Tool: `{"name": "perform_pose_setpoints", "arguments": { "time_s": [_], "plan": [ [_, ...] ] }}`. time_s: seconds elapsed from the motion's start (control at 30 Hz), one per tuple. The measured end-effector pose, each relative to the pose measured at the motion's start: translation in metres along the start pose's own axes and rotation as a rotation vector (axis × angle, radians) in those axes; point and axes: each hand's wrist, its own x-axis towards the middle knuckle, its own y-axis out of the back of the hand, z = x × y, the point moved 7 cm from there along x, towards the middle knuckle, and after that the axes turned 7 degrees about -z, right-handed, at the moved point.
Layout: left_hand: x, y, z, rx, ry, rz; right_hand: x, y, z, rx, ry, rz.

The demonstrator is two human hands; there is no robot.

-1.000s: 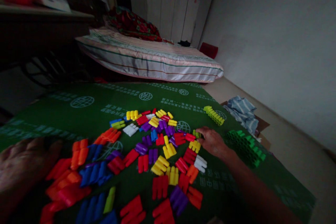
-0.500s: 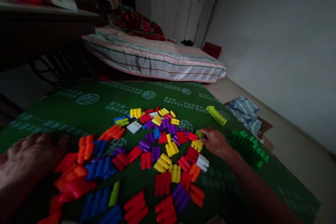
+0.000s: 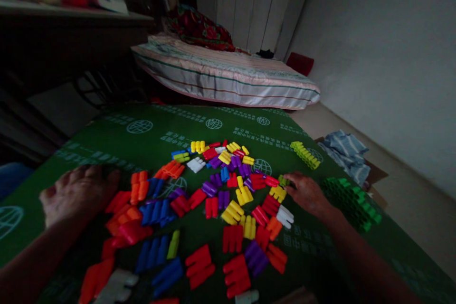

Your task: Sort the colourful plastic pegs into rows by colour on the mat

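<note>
My left hand (image 3: 78, 194) rests palm down on the green sheet, fingers out, beside orange and red toy building blocks (image 3: 117, 202). On the right, my right hand (image 3: 306, 192) has its fingertips closed on a small lime-green toy building block (image 3: 284, 180), partly hidden by them. Just below those fingers lies a yellow block (image 3: 278, 194), with a red block (image 3: 271, 181) touching close by on the left. Between my hands spread many loose blocks, including blue (image 3: 156, 211), purple (image 3: 256, 256) and white ones (image 3: 285, 217).
A joined lime-green strip of blocks (image 3: 305, 155) and a bigger green assembly (image 3: 351, 203) lie at the right of the green-covered surface (image 3: 192, 126). Beyond its right edge is a box with striped cloth (image 3: 345, 156). A bed (image 3: 228, 76) stands behind; a dark table (image 3: 71, 33) is at left.
The view has shifted left, so the whole scene sits further right. My right hand stays at the lime-green block; my left hand remains on the sheet.
</note>
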Motion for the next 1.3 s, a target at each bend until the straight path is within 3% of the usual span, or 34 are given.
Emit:
{"name": "perform_pose_setpoints", "arguments": {
  "time_s": [0.23,0.4,0.53,0.63,0.77,0.87,1.03,1.3],
  "plan": [
    [-0.005,0.000,0.002,-0.085,-0.048,0.028,-0.014,0.000,0.000,-0.154,-0.061,0.003],
    [-0.010,0.001,0.002,-0.096,-0.055,0.040,-0.032,0.009,-0.034,-0.158,-0.020,0.079],
    [-0.016,0.002,0.005,-0.089,-0.080,0.049,-0.046,0.002,-0.100,0.077,0.264,0.076],
    [-0.016,0.000,0.004,-0.080,-0.064,0.066,-0.059,-0.011,-0.166,0.186,0.487,-0.050],
    [-0.013,-0.003,0.000,-0.078,-0.028,0.099,-0.070,-0.029,-0.244,0.140,0.627,-0.212],
    [-0.011,-0.004,-0.002,-0.077,-0.024,0.115,-0.070,-0.040,-0.278,0.076,0.675,-0.255],
    [-0.011,-0.005,-0.004,-0.078,-0.018,0.121,-0.064,-0.052,-0.288,0.017,0.675,-0.318],
    [-0.007,-0.002,-0.003,-0.105,-0.052,0.079,-0.056,-0.039,-0.271,0.031,0.639,-0.410]
  ]
}}
